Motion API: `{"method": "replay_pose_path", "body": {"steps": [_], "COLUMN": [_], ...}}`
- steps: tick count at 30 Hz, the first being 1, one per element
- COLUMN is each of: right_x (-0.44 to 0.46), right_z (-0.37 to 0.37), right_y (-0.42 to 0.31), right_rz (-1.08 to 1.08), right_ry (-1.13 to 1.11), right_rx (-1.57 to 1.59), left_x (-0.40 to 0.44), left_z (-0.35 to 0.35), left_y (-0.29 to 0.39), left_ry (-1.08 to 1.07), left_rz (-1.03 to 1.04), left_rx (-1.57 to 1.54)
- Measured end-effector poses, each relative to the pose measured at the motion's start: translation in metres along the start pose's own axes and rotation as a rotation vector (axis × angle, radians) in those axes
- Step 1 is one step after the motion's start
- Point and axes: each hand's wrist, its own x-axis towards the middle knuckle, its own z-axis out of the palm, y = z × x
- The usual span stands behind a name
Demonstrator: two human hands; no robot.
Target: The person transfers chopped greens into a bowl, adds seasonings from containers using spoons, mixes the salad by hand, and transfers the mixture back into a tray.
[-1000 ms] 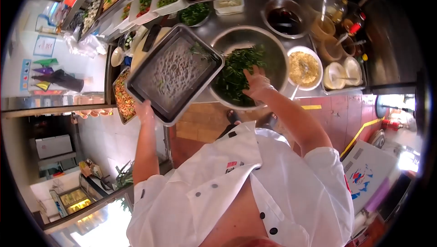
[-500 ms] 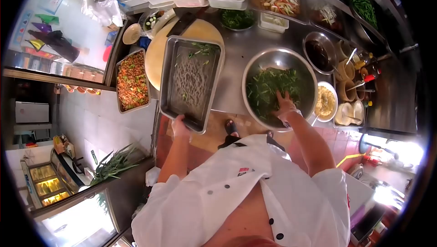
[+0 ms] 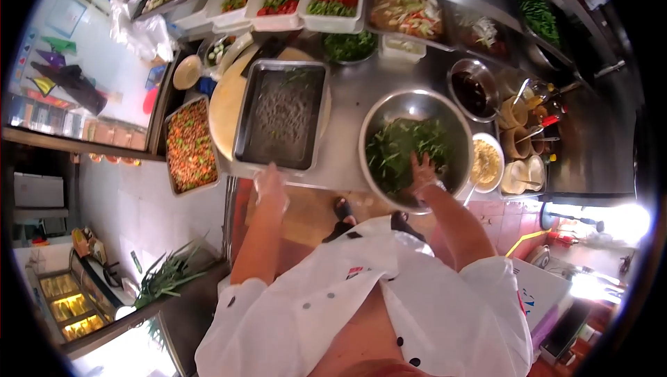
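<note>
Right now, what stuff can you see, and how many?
Counter: 1, silver, across the middle
Round board: 1, pale yellow, counter's left
Metal tray: 1, grey, on the board
Steel bowl: 1, silver, counter's right
Chopped greens: 1 heap, green, in that bowl
Diced food: 1 trayful, orange and green, left of the board
Tubs: at least 3, white, behind the board
Dark liquid: 1 bowlful, blackish, beyond the steel bowl
Crumbly food: 1 bowlful, yellow, beside the steel bowl
Jars: several, brown, right
Other foods: several, mixed colours, back
Long leaves: 1 bunch, green, lower left
Shoes: 2, black, floor
Jacket: 1, white, on the person
Left hand: 1, clear glove, by the tray's near edge
Right hand: 1, clear glove, on the greens
</note>
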Motion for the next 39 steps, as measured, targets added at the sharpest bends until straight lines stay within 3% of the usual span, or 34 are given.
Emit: {"method": "replay_pose_path", "body": {"steps": [1, 2, 4, 5, 7, 8, 9, 11, 13, 15, 16, 17, 18, 20, 21, 22, 24, 25, 30, 32, 33, 34, 36, 39], "right_x": [0.013, 0.023, 0.024, 0.023, 0.055, 0.072, 0.061, 0.089, 0.103, 0.101, 0.097, 0.094, 0.089, 0.086, 0.054, 0.041, 0.015, -0.008, -0.015, -0.021, -0.024, -0.026, -0.035, -0.076], "right_z": [0.021, 0.028, 0.008, 0.001, 0.001, 0.000, -0.025, -0.016, 0.001, 0.007, 0.004, 0.007, 0.011, 0.012, -0.023, -0.031, -0.050, -0.065, -0.058, -0.062, -0.066, -0.071, -0.096, -0.172], "right_y": [0.005, 0.009, 0.000, -0.001, 0.007, 0.012, 0.005, 0.019, 0.029, 0.028, 0.025, 0.025, 0.024, 0.020, 0.004, -0.001, -0.008, -0.014, -0.010, -0.005, -0.002, 0.000, 0.005, -0.001], "right_rz": [-0.005, -0.013, 0.011, 0.026, 0.027, 0.024, 0.024, -0.030, -0.177, -0.154, -0.135, -0.165, -0.161, -0.231, -0.213, -0.140, -0.063, -0.091, -0.124, -0.165, -0.211, -0.253, -0.332, -0.388], "right_ry": [0.039, 0.074, 0.087, 0.080, 0.095, 0.098, 0.164, 0.191, 0.327, 0.267, 0.203, 0.210, 0.216, 0.042, -0.126, -0.152, -0.163, -0.172, -0.118, -0.041, 0.039, 0.119, 0.152, 0.193], "right_rx": [-0.009, -0.017, 0.040, 0.091, 0.105, 0.111, 0.129, 0.168, 0.247, 0.242, 0.236, 0.188, 0.185, 0.052, -0.031, 0.055, 0.132, 0.129, 0.275, 0.324, 0.376, 0.431, 0.407, 0.431], "left_x": [-0.028, -0.025, -0.016, -0.015, -0.026, -0.028, -0.029, -0.036, -0.051, -0.056, -0.041, -0.099, -0.089, -0.114, -0.118, -0.119, -0.122, -0.120, -0.071, -0.063, -0.071, -0.069, -0.064, -0.041], "left_z": [0.003, 0.004, 0.002, 0.009, 0.022, 0.032, 0.046, 0.073, 0.092, 0.110, 0.127, 0.116, 0.126, 0.137, 0.144, 0.152, 0.174, 0.184, 0.220, 0.211, 0.195, 0.183, 0.161, 0.132], "left_y": [0.019, 0.013, 0.006, 0.008, 0.021, 0.022, 0.018, 0.021, 0.038, 0.104, 0.124, 0.202, 0.238, 0.315, 0.349, 0.378, 0.416, 0.420, 0.404, 0.368, 0.352, 0.332, 0.288, 0.181], "left_ry": [0.083, 0.067, -0.104, -0.109, -0.469, -0.471, -0.661, -0.843, -0.848, -0.696, -0.597, -0.695, -0.918, -0.837, -0.882, -0.927, -0.821, -0.821, -0.937, -1.007, -0.898, -0.921, -0.890, -1.013], "left_rz": [-0.180, -0.163, 0.200, 0.212, 0.430, 0.444, 0.570, 0.704, 0.558, 0.960, 1.250, 0.939, 0.713, 0.704, 0.647, 0.586, 0.252, 0.252, 0.314, 0.579, 0.619, 0.656, 0.656, 0.512], "left_rx": [-0.284, -0.290, -0.013, -0.014, 0.274, 0.274, 0.548, 0.828, 0.473, 0.667, 0.473, 0.299, -0.062, -0.297, -0.424, -0.549, -0.670, -0.649, -0.649, -0.609, -0.556, -0.565, -0.328, -0.114]}}
